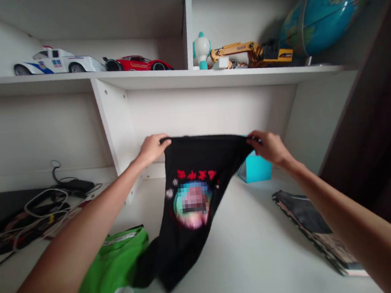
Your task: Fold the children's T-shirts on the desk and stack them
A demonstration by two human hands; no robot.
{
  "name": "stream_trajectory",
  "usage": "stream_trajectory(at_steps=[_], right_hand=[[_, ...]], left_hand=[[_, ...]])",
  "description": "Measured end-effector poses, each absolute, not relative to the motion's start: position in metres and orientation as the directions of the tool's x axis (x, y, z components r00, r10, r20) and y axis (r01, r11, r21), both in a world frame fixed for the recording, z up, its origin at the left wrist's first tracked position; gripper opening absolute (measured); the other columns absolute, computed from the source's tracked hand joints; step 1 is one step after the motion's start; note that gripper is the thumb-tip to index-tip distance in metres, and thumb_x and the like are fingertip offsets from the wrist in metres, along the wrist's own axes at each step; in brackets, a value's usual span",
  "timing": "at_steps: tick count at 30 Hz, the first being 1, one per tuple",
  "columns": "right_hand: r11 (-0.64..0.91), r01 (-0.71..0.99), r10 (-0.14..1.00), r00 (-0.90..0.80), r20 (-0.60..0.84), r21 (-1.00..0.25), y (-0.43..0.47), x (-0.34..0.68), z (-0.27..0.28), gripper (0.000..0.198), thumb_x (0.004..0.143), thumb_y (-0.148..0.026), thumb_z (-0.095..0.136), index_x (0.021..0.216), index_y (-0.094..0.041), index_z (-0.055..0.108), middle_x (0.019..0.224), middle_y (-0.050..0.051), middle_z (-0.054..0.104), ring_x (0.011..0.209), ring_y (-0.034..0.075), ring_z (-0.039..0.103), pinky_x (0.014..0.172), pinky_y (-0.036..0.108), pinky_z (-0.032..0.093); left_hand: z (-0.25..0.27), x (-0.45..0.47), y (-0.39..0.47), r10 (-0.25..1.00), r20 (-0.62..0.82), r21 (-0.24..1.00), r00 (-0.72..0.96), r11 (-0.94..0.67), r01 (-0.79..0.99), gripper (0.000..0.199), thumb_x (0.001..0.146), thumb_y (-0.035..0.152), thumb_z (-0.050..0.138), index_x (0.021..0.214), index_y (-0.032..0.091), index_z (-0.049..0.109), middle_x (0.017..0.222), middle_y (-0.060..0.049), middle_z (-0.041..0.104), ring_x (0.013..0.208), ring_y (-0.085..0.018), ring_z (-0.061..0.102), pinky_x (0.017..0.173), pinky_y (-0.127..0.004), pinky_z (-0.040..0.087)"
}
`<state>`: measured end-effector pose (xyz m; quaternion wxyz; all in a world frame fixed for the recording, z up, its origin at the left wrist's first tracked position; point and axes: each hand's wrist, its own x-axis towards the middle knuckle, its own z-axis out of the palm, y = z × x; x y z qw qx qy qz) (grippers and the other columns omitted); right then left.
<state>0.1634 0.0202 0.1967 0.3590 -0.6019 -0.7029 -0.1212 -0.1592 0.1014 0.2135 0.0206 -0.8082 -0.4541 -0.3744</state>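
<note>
A black T-shirt [200, 160] hangs stretched between my two hands above the white desk. Its printed red characters and round colourful picture face me, and its lower part is bunched and slightly blurred. My left hand [153, 148] pinches the upper left corner. The upper right corner is gripped in the fingers of my right hand [267, 145]. Below my left forearm lies a green garment [126, 257] with a white round label, partly hidden by the arm and touching or overlapped by the black cloth. Folded dark clothing [308, 223] lies under my right forearm.
Tangled white and black cables [47, 214] lie at the left by a black adapter [79, 186]. A light-blue box-like object [257, 168] stands behind my right hand. The shelf [155, 79] above holds toy cars [133, 64], a toy excavator [272, 54] and a globe [327, 12].
</note>
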Motion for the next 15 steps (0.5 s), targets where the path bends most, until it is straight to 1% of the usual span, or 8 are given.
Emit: stream_trajectory(at_steps=[2, 3, 4, 6, 8, 11, 13, 15], right_hand=[[0.223, 0.944, 0.581, 0.072, 0.811, -0.244, 0.016, 0.155, 0.231, 0.038, 0.089, -0.035, 0.029, 0.106, -0.011, 0.053, 0.084, 0.008, 0.062, 0.078, 0.016, 0.059, 0.073, 0.029, 0.043], [0.221, 0.946, 0.499, 0.098, 0.861, -0.236, 0.007, 0.152, 0.243, 0.039, 0.09, -0.036, 0.026, 0.112, -0.013, 0.049, 0.095, 0.009, 0.06, 0.086, 0.017, 0.057, 0.076, 0.031, 0.042], [0.224, 0.948, 0.432, 0.113, 0.895, -0.227, -0.004, 0.15, 0.252, 0.039, 0.091, -0.037, 0.024, 0.115, -0.015, 0.046, 0.101, 0.009, 0.058, 0.09, 0.018, 0.056, 0.077, 0.032, 0.042], [0.237, 0.95, 0.36, 0.109, 0.927, -0.203, -0.03, 0.147, 0.254, 0.036, 0.091, -0.039, 0.023, 0.114, -0.023, 0.045, 0.1, 0.006, 0.056, 0.086, 0.017, 0.056, 0.076, 0.031, 0.044], [0.248, 0.95, 0.399, 0.077, 0.914, -0.188, -0.055, 0.15, 0.241, 0.03, 0.091, -0.042, 0.026, 0.108, -0.029, 0.047, 0.094, 0.004, 0.056, 0.08, 0.017, 0.056, 0.075, 0.032, 0.046], [0.256, 0.945, 0.567, 0.025, 0.823, -0.205, -0.086, 0.164, 0.193, 0.023, 0.088, -0.044, 0.032, 0.099, -0.032, 0.05, 0.087, 0.004, 0.057, 0.074, 0.02, 0.058, 0.071, 0.036, 0.049], [0.293, 0.932, 0.675, -0.045, 0.737, -0.212, -0.104, 0.18, 0.147, 0.019, 0.086, -0.042, 0.038, 0.097, -0.034, 0.052, 0.085, 0.003, 0.061, 0.072, 0.021, 0.061, 0.065, 0.035, 0.051], [0.355, 0.907, 0.778, -0.151, 0.61, -0.228, -0.12, 0.198, 0.092, 0.018, 0.085, -0.036, 0.043, 0.095, -0.036, 0.057, 0.091, 0.0, 0.066, 0.077, 0.021, 0.065, 0.064, 0.03, 0.055]], left_hand=[[0.247, -0.158, 0.093, 0.505, 0.849, 0.226, 0.152, -0.608, 0.761, 0.031, 0.083, 0.033, 0.044, 0.102, 0.015, 0.061, 0.091, -0.005, 0.065, 0.075, -0.016, 0.059, 0.071, -0.025, 0.044], [0.26, -0.158, 0.082, 0.409, 0.906, 0.186, 0.11, -0.617, 0.764, 0.03, 0.084, 0.032, 0.043, 0.103, 0.017, 0.06, 0.096, -0.004, 0.064, 0.083, -0.017, 0.058, 0.073, -0.025, 0.043], [0.269, -0.159, 0.068, 0.342, 0.934, 0.146, 0.101, -0.625, 0.767, 0.028, 0.084, 0.032, 0.044, 0.103, 0.018, 0.059, 0.1, -0.003, 0.062, 0.088, -0.017, 0.056, 0.075, -0.025, 0.043], [0.273, -0.162, 0.041, 0.306, 0.939, 0.081, 0.156, -0.638, 0.765, 0.023, 0.083, 0.032, 0.047, 0.097, 0.019, 0.06, 0.102, -0.002, 0.06, 0.094, -0.018, 0.054, 0.078, -0.025, 0.043], [0.256, -0.164, 0.021, 0.373, 0.89, 0.057, 0.262, -0.662, 0.748, 0.019, 0.081, 0.031, 0.051, 0.091, 0.018, 0.06, 0.096, -0.001, 0.06, 0.091, -0.018, 0.055, 0.08, -0.026, 0.042], [0.203, -0.167, 0.002, 0.545, 0.699, 0.109, 0.463, -0.721, 0.684, 0.014, 0.08, 0.028, 0.052, 0.087, 0.018, 0.059, 0.087, 0.0, 0.061, 0.082, -0.016, 0.057, 0.075, -0.023, 0.043], [0.16, -0.168, -0.013, 0.613, 0.486, 0.159, 0.623, -0.763, 0.627, 0.011, 0.081, 0.023, 0.051, 0.088, 0.02, 0.059, 0.086, 0.001, 0.062, 0.08, -0.014, 0.058, 0.072, -0.021, 0.043], [0.122, -0.168, -0.031, 0.603, 0.209, 0.204, 0.77, -0.797, 0.568, 0.013, 0.08, 0.018, 0.054, 0.09, 0.023, 0.06, 0.086, 0.001, 0.063, 0.08, -0.014, 0.059, 0.07, -0.02, 0.043]])
